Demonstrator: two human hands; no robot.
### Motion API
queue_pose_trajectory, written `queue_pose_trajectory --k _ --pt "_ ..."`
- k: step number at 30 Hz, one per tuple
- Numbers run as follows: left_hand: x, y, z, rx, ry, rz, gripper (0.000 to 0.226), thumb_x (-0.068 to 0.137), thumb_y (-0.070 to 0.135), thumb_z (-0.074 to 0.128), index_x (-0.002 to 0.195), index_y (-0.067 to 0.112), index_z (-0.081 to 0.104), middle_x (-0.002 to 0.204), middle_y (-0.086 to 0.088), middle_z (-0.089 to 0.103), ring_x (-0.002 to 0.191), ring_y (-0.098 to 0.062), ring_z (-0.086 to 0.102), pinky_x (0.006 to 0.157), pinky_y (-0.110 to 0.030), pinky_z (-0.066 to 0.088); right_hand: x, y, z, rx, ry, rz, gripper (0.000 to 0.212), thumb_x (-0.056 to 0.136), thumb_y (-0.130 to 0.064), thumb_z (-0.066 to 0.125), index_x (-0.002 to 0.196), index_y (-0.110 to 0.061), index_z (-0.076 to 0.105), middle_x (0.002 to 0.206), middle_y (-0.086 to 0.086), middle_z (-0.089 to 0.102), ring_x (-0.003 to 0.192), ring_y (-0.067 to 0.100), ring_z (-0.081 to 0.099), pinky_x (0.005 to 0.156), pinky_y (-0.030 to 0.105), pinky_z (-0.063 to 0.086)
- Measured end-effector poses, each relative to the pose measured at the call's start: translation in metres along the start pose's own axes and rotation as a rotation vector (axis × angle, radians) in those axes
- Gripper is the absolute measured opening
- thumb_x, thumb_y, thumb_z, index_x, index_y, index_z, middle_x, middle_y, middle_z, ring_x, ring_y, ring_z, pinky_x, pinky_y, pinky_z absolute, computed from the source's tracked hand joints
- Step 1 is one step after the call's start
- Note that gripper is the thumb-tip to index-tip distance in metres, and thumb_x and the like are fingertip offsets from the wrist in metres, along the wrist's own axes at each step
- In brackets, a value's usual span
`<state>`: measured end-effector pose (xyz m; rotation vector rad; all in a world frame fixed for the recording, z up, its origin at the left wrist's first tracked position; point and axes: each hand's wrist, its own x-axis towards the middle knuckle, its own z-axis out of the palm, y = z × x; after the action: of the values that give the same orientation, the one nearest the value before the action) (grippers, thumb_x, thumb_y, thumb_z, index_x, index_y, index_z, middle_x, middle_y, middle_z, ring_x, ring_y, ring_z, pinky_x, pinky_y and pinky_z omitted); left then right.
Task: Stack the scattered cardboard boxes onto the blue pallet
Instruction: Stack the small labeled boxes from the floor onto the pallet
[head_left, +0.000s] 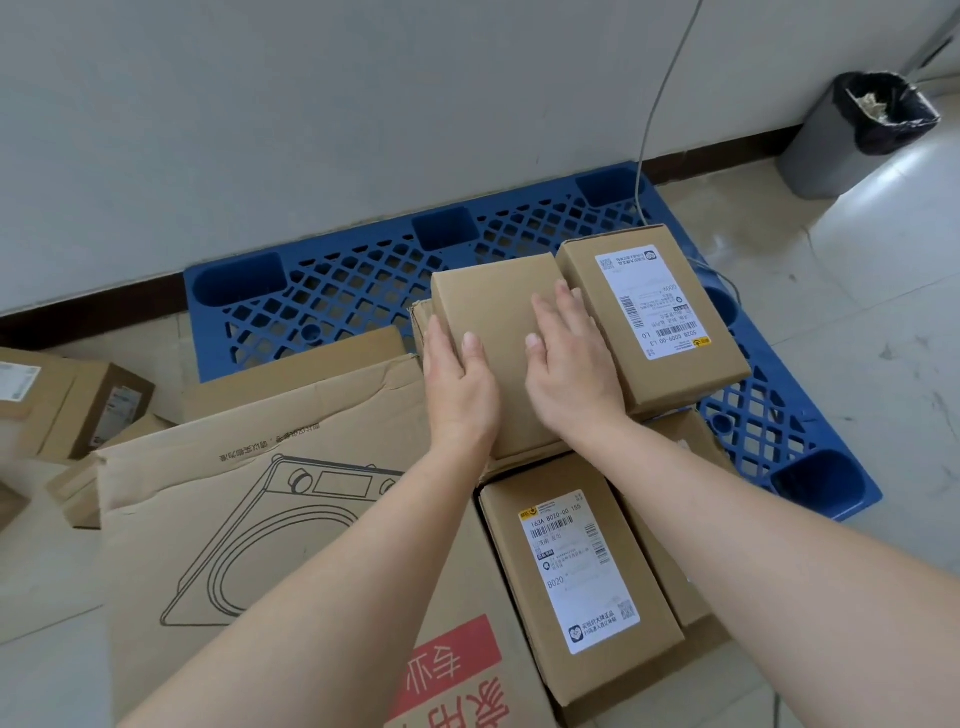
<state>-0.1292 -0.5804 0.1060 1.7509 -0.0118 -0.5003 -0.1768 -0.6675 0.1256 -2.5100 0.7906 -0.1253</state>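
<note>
Plain box sits on top of the stack on the blue pallet, toward its right side, its right edge touching a labelled box at the same level. An edge of another carton shows under its far left corner.

My left grip clasps the plain box at its left edge: thumb lying on the top face, fingers wrapped down over the side. My right grip lies flat on the top face, fingers straight and spread a little, reaching toward the labelled box.

A second labelled box lies nearer, below my right forearm. Left of it is a large flattened carton with a line drawing of an appliance and a red patch of print.

Small boxes are on the floor at far left. A grey bin with a black liner stands at far right by the wall, and a thin cable hangs down the wall to the pallet.
</note>
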Motion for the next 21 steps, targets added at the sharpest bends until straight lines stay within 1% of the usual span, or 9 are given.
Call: queue_pose_trajectory --k 4,6,9,11,13,17,21 --pt "0.002 0.011 -0.026 -0.040 0.023 -0.016 0.052 0.102 0.030 0.030 0.151 0.021 0.013 0.158 0.007 0.016 0.145 -0.009 0.014 0.119 -0.031 0.014 0.000 -0.024 0.000 0.098 0.057 -0.001 0.046 0.100 -0.020 0.034 0.145 -0.012 0.030 0.157 0.005 0.016 0.146 0.017 0.007 0.117 0.032 0.010" --pt "0.003 0.016 -0.047 -0.044 0.049 -0.023 0.051 0.102 0.032 0.029 0.151 0.022 0.015 0.157 0.008 0.017 0.144 -0.008 0.015 0.118 -0.030 0.015 0.000 -0.041 0.002 0.137 0.070 -0.006 0.045 0.100 -0.020 0.034 0.144 -0.012 0.032 0.156 0.005 0.019 0.146 0.018 0.009 0.115 0.030 0.011" --pt "0.007 0.020 -0.083 -0.054 0.088 -0.029 0.048 0.102 0.033 0.030 0.149 0.022 0.023 0.155 0.008 0.025 0.142 -0.008 0.022 0.115 -0.028 0.019 0.000 -0.073 0.010 0.158 0.072 -0.041 0.044 0.100 -0.022 0.034 0.143 -0.012 0.035 0.154 0.006 0.025 0.145 0.018 0.014 0.114 0.027 0.013" --pt "0.008 0.022 -0.109 -0.044 0.107 -0.027 0.045 0.102 0.032 0.032 0.146 0.021 0.031 0.151 0.006 0.033 0.138 -0.009 0.029 0.112 -0.028 0.024 -0.002 -0.098 0.020 0.177 0.055 -0.059 0.044 0.100 -0.024 0.033 0.143 -0.013 0.035 0.154 0.006 0.026 0.144 0.017 0.015 0.114 0.028 0.015" --pt "0.008 0.023 -0.137 -0.036 0.128 -0.019 0.044 0.102 0.031 0.033 0.144 0.020 0.035 0.149 0.005 0.037 0.137 -0.009 0.032 0.113 -0.029 0.025 -0.005 -0.126 0.031 0.206 0.027 -0.072 0.045 0.101 -0.025 0.032 0.144 -0.013 0.033 0.155 0.005 0.024 0.144 0.016 0.015 0.115 0.030 0.015" --pt "0.007 0.023 -0.200 -0.040 0.198 -0.001 0.043 0.102 0.030 0.033 0.143 0.018 0.036 0.148 0.004 0.038 0.136 -0.010 0.033 0.110 -0.026 0.026 -0.018 -0.185 0.058 0.241 -0.010 -0.112 0.045 0.101 -0.025 0.032 0.144 -0.014 0.033 0.155 0.003 0.024 0.144 0.014 0.017 0.114 0.028 0.014" --pt "0.001 0.019 -0.274 -0.052 0.275 0.004 0.043 0.102 0.029 0.033 0.143 0.018 0.037 0.147 0.004 0.039 0.134 -0.009 0.035 0.105 -0.022 0.027 -0.037 -0.250 0.093 0.259 -0.053 -0.170 0.045 0.101 -0.028 0.032 0.144 -0.016 0.033 0.155 0.000 0.026 0.143 0.012 0.019 0.116 0.033 0.019"
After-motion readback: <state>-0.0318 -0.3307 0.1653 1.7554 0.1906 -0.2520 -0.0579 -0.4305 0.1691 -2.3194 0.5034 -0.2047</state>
